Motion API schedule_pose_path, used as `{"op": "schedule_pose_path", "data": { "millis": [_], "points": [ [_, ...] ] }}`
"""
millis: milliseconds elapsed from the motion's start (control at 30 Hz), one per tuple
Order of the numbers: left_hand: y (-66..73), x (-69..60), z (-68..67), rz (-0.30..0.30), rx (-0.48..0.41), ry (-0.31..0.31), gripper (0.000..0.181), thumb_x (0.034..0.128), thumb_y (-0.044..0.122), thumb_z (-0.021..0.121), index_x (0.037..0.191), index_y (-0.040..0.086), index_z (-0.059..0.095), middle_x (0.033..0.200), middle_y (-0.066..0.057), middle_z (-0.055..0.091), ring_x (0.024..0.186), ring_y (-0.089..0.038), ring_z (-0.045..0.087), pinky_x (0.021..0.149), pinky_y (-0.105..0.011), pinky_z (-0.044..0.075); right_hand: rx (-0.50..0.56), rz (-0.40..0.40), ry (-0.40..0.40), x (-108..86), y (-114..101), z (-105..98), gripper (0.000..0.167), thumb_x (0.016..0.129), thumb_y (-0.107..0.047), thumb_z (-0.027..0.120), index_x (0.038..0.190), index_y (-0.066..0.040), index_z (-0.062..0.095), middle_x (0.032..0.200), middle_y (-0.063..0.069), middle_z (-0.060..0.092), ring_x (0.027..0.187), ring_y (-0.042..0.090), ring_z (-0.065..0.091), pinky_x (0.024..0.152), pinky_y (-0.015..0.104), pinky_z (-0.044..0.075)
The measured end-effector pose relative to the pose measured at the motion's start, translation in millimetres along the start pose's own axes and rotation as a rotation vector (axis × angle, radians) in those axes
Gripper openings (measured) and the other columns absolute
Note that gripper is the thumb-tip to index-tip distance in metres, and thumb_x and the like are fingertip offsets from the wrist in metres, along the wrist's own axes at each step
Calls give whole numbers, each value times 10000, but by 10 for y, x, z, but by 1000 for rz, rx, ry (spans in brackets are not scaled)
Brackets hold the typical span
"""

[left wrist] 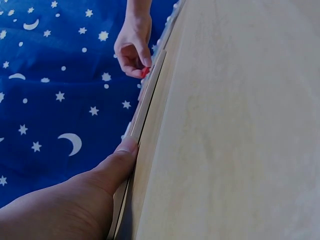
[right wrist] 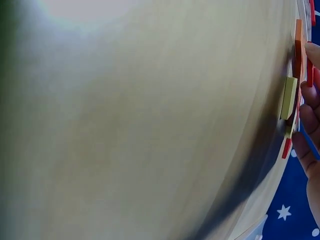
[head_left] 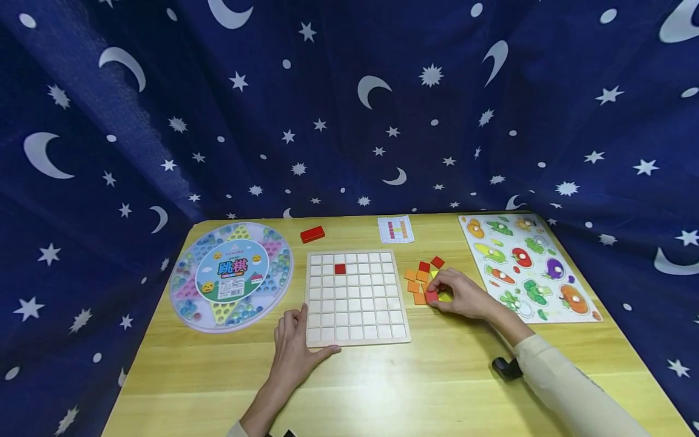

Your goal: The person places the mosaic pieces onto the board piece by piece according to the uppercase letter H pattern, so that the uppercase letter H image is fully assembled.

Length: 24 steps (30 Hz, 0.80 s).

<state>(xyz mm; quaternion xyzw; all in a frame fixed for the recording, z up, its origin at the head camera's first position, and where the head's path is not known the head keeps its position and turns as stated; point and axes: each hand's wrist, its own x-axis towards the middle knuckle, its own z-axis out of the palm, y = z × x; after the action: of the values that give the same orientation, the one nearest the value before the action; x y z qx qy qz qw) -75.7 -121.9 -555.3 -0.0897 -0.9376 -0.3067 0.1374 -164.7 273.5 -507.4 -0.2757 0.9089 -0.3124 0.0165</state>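
Observation:
A wooden grid board (head_left: 347, 303) lies flat mid-table, with one red square tile (head_left: 340, 269) in a cell of its second row. At the board's near left corner rests my left hand (head_left: 292, 349), thumb along the front edge and fingers by the left side. My right hand (head_left: 463, 294) pinches another red tile (head_left: 431, 297) over a loose pile of orange tiles (head_left: 413, 286), yellow tiles and red tiles right of the board. In the right wrist view that pinched tile (right wrist: 310, 70) stands on edge between thumb and fingers. Part of the pile is hidden by the hand.
Behind the board are a red block (head_left: 312, 234) and a small pattern card (head_left: 395, 230). A round Chinese checkers set (head_left: 182, 282) lies at left, a vegetable puzzle board (head_left: 508, 233) at right. A black object (head_left: 506, 369) is beside the right forearm. A starry curtain (head_left: 327, 164) hangs behind.

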Motion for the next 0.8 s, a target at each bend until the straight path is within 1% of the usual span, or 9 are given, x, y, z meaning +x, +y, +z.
{"op": "schedule_pose_path", "data": {
  "millis": [100,267,367,433,567,700,800],
  "points": [
    [-4,-4,-2,-3,2,-3,1125,555,589,882,1404,-14,457,1097,-124,449,952,-248,394,856,-398,293,0,-4,6,44,-30,9,224,758,-147,837,918,-161,682,921,-53,633,869,91,557,768,251,511],
    [-5,-2,-3,-27,-8,-30,1134,563,593,879,1422,-9,447,1108,-129,452,959,-258,395,879,-394,291,-41,-45,12,158,-107,33,217,762,-152,835,925,-165,692,907,-76,648,861,104,531,780,299,457],
    [-5,3,1,-33,-15,-35,1135,567,595,876,1429,-4,443,1105,-125,449,953,-253,393,879,-391,291,-34,-62,3,250,-161,67,216,762,-154,836,926,-172,697,909,-78,646,871,105,525,787,312,446],
    [-3,7,3,-31,-22,-29,1134,566,590,879,1428,-3,444,1084,-114,443,938,-244,385,870,-383,288,-27,-74,4,309,-190,104,217,763,-161,836,932,-171,700,915,-69,646,875,102,530,783,299,451],
    [-4,12,9,-25,-35,-20,1125,558,583,885,1421,6,453,1056,-94,433,914,-223,371,859,-373,277,-22,-113,9,420,-242,199,222,767,-162,829,952,-150,707,937,-45,659,895,116,549,806,311,458],
    [-14,6,14,-29,-37,-33,1129,567,602,871,1429,14,442,1064,-89,431,916,-214,367,870,-378,279,-10,-113,-15,555,-356,286,211,778,-171,817,960,-143,715,946,-40,667,925,122,549,843,335,448],
    [-21,0,13,-37,-35,-41,1144,576,616,860,1440,6,426,1056,-81,423,914,-207,358,871,-374,281,11,-122,-27,680,-464,362,200,787,-173,813,960,-133,721,931,-35,667,898,127,536,807,325,445]
  ]
}}
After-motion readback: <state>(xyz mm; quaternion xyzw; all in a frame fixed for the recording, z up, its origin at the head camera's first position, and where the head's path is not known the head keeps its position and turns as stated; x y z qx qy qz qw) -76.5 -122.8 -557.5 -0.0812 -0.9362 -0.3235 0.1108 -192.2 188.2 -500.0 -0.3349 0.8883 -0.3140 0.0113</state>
